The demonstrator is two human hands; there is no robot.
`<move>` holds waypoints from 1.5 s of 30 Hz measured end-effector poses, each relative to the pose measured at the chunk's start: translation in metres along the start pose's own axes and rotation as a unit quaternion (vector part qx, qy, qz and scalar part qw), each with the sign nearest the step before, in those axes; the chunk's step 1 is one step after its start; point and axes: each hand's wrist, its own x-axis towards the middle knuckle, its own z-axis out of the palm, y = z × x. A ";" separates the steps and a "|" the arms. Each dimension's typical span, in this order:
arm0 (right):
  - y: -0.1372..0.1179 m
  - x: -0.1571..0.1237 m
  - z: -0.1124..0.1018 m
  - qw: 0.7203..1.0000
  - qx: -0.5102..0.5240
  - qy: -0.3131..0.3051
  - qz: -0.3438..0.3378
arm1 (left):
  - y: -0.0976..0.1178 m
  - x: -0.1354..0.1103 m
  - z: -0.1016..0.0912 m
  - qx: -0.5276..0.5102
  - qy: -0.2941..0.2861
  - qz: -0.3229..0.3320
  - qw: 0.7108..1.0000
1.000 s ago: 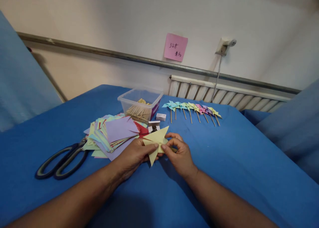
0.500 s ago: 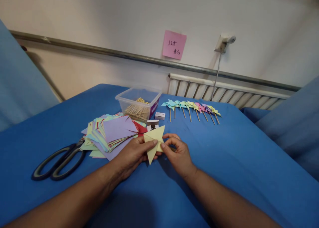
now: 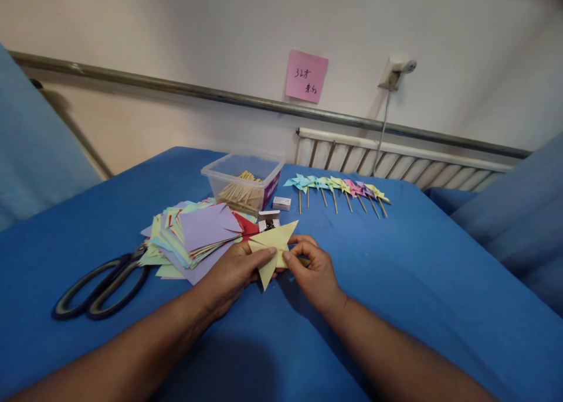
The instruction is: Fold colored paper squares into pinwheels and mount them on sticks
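Note:
A pale yellow paper pinwheel [image 3: 277,238] with pointed blades is held between both hands above the blue cloth. My left hand [image 3: 237,268] is closed on its left side, the thumb pressing near the centre. My right hand [image 3: 317,273] pinches its right side with thumb and forefinger, and part of the paper shows beyond those fingers. What lies behind the pinwheel is hidden. Just behind it stands a small open box [image 3: 268,220] with dark bits inside. Left of my left hand lies a pile of coloured paper sheets [image 3: 206,229], a purple one on top.
Large dark-handled scissors [image 3: 103,288] lie at the left, blades under the paper. A clear plastic tub [image 3: 211,179] holds thin wooden sticks, beside a small closed box [image 3: 281,203]. Several finished pinwheels [image 3: 338,188] line the table's back right. A radiator [image 3: 334,150] is behind.
The yellow pinwheel's upper blade has spread up and to the right, and its left point has shifted slightly left. Both hands keep their hold in nearly the same place.

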 end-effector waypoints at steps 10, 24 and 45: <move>0.002 -0.001 0.001 1.000 0.024 0.006 0.010 | 0.001 -0.001 0.000 0.013 0.003 -0.007 1.000; -0.001 -0.002 0.004 0.996 0.079 0.011 0.046 | 0.013 -0.003 0.012 0.058 0.064 0.041 0.995; -0.008 -0.001 0.009 0.920 0.303 -0.009 0.249 | 0.015 -0.004 0.007 0.087 0.025 -0.026 0.996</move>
